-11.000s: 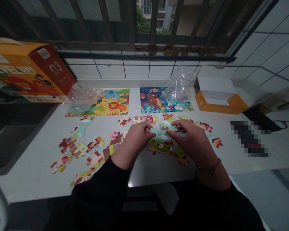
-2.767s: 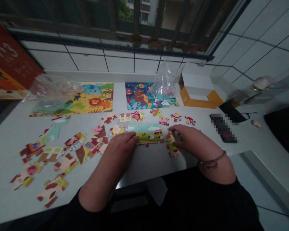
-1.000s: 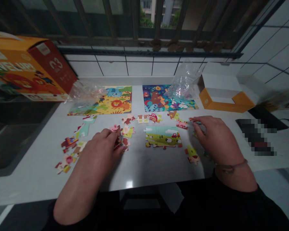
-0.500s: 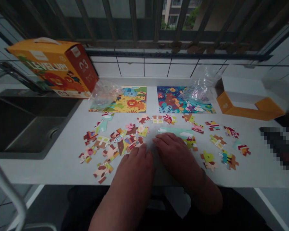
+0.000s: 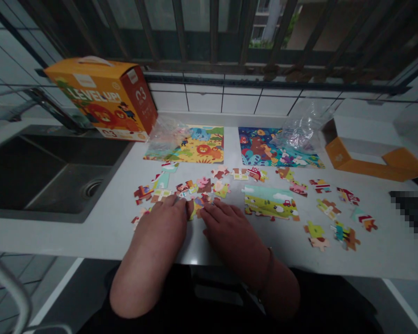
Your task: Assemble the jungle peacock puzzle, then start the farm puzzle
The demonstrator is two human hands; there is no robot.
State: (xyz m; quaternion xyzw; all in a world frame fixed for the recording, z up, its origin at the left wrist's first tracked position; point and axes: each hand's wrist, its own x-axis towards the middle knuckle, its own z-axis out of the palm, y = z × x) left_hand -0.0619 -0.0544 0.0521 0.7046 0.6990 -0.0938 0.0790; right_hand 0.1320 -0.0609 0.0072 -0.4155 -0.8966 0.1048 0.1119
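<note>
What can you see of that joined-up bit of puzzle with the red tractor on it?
The joined puzzle section is a flat, roughly rectangular panel, seemingly card. Its print shows pale blue sky with white clouds above a green field with sheep and a red tractor. Knobs stick out along its uneven lower edge. It lies picture-up on the pale countertop. The right hand is beside its left end but does not hold it; whether they touch is hard to tell.
</note>
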